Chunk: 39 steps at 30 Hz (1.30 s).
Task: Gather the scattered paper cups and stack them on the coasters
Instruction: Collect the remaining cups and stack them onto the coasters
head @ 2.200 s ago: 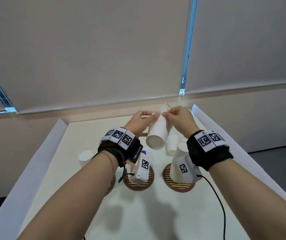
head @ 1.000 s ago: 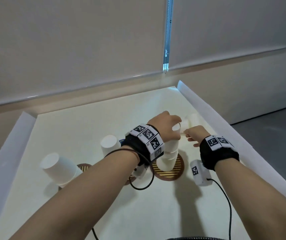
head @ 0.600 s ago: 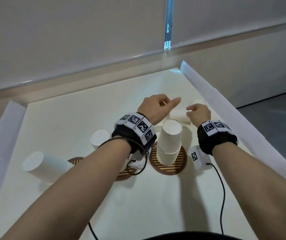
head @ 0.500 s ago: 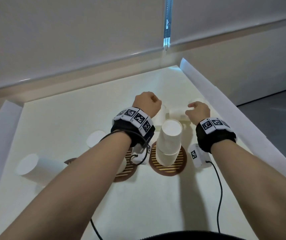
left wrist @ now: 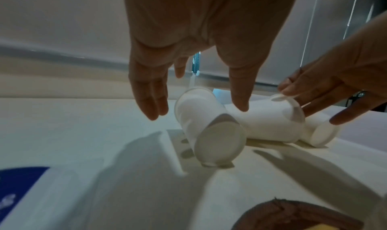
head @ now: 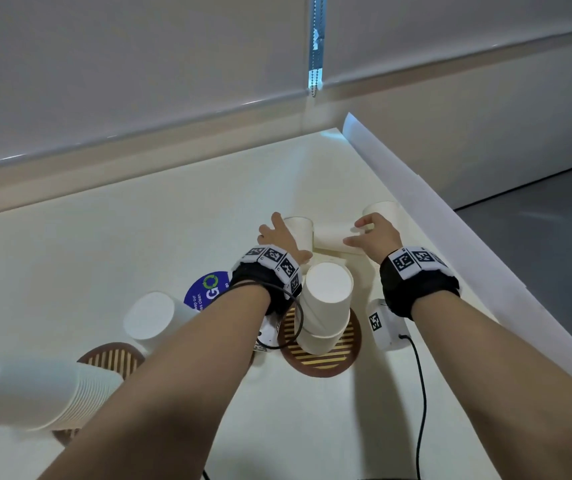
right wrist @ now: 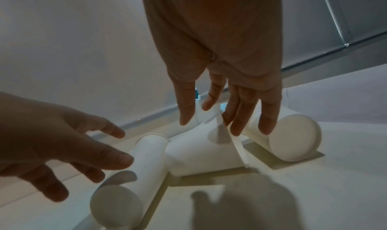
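Observation:
Three white paper cups lie on their sides at the far right of the table: a left cup [head: 301, 229] [left wrist: 206, 127], a middle cup [head: 331, 239] [right wrist: 206, 152] and a right cup [head: 381, 209] [right wrist: 293, 139]. My left hand [head: 279, 233] [left wrist: 196, 111] hovers with fingers spread on either side of the left cup. My right hand [head: 364, 233] [right wrist: 209, 124] is over the middle cup, straight fingers touching its rim. Nearer me, a stack of upside-down cups [head: 326, 306] stands on the right coaster [head: 319, 358].
An upside-down cup [head: 152, 320] stands beside a second coaster [head: 111, 358]. A tall stack of nested cups [head: 35, 393] leans at the near left. A blue sticker [head: 206, 289] lies on the table. A raised white border [head: 450, 244] runs along the right edge.
My left hand let go of the cup on the right coaster's stack. Both hands moved past it to the lying cups, and the left fingers have spread over one.

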Motion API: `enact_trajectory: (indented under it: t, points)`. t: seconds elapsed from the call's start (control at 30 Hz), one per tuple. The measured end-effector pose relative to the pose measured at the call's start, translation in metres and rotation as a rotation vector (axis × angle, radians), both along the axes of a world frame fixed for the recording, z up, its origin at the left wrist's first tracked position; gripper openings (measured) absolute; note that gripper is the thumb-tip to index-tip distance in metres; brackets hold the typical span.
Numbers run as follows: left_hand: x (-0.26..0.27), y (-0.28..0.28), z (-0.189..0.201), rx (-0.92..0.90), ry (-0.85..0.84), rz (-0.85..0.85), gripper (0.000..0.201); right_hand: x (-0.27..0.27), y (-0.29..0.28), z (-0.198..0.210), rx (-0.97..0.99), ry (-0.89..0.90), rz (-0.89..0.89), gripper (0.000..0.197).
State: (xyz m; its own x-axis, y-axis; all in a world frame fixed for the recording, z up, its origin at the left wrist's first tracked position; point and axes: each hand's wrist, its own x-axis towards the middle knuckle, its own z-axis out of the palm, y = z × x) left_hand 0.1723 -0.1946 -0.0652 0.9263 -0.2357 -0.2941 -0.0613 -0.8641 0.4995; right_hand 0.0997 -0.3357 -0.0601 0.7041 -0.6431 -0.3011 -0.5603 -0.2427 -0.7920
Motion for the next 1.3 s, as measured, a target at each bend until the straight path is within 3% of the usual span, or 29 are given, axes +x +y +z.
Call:
enact_trajectory:
  t: [0.13,0.3,0.47,0.57,0.63,0.7,0.8,1.0,1.07,1.13,1.23,1.3]
  points:
    - [0.002,-0.003,-0.02,-0.08,0.098,0.016,0.096,0.004,-0.001,-0.008,-0.006,-0.002,0.052,0.031]
    - [0.005,0.01,-0.033,-0.027,0.119,0.074,0.051,0.006,0.002,-0.01,-0.078,-0.053,0.047,0.03]
    - [0.012,0.028,-0.023,-0.005,0.224,0.019,0.058,0.009,-0.001,-0.001,-0.139,-0.198,-0.115,0.044]
    - [0.01,0.035,-0.014,-0.191,0.275,0.078,0.056,0.013,-0.001,-0.002,-0.163,-0.232,-0.218,0.049]
    - [0.008,0.037,-0.013,-0.363,0.279,0.173,0.044,0.014,0.001,-0.004,-0.146,-0.238,-0.25,0.05]
    - [0.005,0.038,-0.011,-0.511,0.28,0.258,0.028,0.014,0.004,-0.005,-0.127,-0.239,-0.246,0.05]
    - [0.003,0.036,-0.005,-0.679,0.317,0.298,0.019,0.014,0.009,-0.006,-0.054,-0.237,-0.201,0.049]
    - [0.001,0.023,0.0,-0.724,0.456,0.166,0.042,0.025,0.021,0.004,0.282,-0.196,0.057,0.032]
    - [0.001,0.022,0.0,-0.729,0.475,0.167,0.05,0.024,0.02,0.01,0.292,-0.122,0.105,0.038]
    - [0.002,0.024,-0.001,-0.752,0.478,0.191,0.045,0.021,0.013,0.012,0.11,-0.074,0.067,0.048]
    - [0.007,0.027,-0.002,-0.755,0.45,0.224,0.04,0.015,-0.008,0.007,-0.309,-0.033,-0.131,0.037]
    - [0.01,0.028,-0.005,-0.744,0.429,0.234,0.044,0.008,-0.024,-0.002,-0.413,0.051,-0.236,0.047]
